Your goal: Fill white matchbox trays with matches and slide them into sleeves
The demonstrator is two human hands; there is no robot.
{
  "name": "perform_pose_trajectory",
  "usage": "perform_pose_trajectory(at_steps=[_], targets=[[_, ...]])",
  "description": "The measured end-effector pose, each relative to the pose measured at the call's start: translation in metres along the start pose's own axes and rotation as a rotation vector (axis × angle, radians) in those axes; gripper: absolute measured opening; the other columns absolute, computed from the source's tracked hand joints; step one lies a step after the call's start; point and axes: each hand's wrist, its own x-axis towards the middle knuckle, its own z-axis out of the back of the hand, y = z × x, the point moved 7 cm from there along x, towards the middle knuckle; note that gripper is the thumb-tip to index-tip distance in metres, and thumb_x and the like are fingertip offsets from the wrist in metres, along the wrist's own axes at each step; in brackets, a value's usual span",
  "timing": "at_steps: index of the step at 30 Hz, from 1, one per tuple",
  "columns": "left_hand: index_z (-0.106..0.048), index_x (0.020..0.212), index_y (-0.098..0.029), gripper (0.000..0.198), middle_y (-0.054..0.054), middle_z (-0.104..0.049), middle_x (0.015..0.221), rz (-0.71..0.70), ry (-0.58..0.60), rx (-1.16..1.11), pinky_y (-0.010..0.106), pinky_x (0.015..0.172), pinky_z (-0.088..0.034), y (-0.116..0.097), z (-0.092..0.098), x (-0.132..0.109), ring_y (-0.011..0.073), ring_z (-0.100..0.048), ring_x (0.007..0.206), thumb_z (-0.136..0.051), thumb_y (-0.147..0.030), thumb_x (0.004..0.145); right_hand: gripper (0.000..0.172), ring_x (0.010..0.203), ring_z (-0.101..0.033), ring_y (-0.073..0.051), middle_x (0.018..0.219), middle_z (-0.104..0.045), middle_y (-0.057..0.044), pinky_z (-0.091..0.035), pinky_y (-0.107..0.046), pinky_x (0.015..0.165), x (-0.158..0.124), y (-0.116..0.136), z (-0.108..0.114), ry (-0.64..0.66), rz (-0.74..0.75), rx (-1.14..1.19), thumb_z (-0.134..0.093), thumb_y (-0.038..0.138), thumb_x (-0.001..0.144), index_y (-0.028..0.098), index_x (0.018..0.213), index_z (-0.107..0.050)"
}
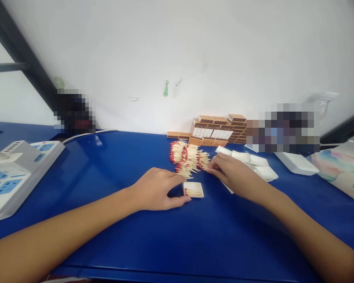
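My left hand [159,189] holds a small white matchbox tray [198,188] by its left end, thumb at the near corner and fingers at the far one. A few matches with red heads lie along the tray's near side. Beyond it spreads a heap of loose matches [188,159], their red heads pointing mostly left. My right hand [228,173] reaches to the heap's right edge, with thumb and fingertips pinched on matches there. How many it grips is hidden by the fingers. Just behind that hand lie several white matchbox trays [258,160].
Brown matchboxes [215,127] stand stacked against the white wall. On the left of the blue table [129,243] sits a white power strip [26,177] with a plug in it. A tissue pack [342,167] and a white box [297,163] lie at the right.
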Motion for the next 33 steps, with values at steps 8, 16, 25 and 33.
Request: perform_pose_trajectory(at_steps=[8, 16, 25, 33], targets=[[-0.073, 0.118, -0.021, 0.038, -0.002, -0.071, 0.073, 0.068, 0.004, -0.008, 0.026, 0.059, -0.045, 0.003, 0.003, 0.001, 0.0144, -0.066, 0.062, -0.067, -0.05, 0.093, 0.021, 0.085, -0.059, -0.023, 0.095, -0.061, -0.007, -0.047, -0.035, 0.073, -0.003, 0.017, 0.015, -0.001, 0.047, 0.065, -0.048, 0.034, 0.107, 0.022, 0.092, -0.056], [-0.074, 0.112, -0.019, 0.041, 0.0, -0.072, 0.075, 0.043, 0.009, 0.011, 0.027, 0.06, -0.046, 0.001, 0.0, 0.0, 0.0152, -0.067, 0.064, -0.065, -0.054, 0.093, 0.014, 0.082, -0.063, -0.02, 0.097, -0.064, -0.007, -0.048, -0.032, 0.067, -0.012, 0.075, 0.011, 0.046, 0.2, 0.07, -0.05, 0.022, 0.106, 0.022, 0.095, -0.059], [-0.073, 0.115, -0.021, 0.037, -0.002, -0.07, 0.072, 0.042, -0.001, -0.014, 0.026, 0.056, -0.042, 0.001, 0.002, 0.001, 0.0127, -0.063, 0.058, -0.067, -0.051, 0.093, 0.008, 0.084, -0.065, -0.021, 0.1, -0.067, -0.006, -0.048, -0.033, 0.069, -0.014, 0.064, 0.015, 0.101, 0.149, 0.157, -0.057, 0.03, 0.104, 0.023, 0.105, -0.062], [-0.074, 0.109, -0.019, 0.036, -0.001, -0.07, 0.072, 0.049, 0.017, -0.015, 0.027, 0.058, -0.042, 0.002, 0.001, 0.001, 0.0144, -0.065, 0.063, -0.067, -0.051, 0.093, 0.011, 0.078, -0.062, -0.017, 0.089, -0.068, -0.002, -0.044, -0.03, 0.068, -0.015, 0.062, 0.009, 0.154, 0.143, 0.231, -0.057, 0.017, 0.102, 0.022, 0.095, -0.063]])
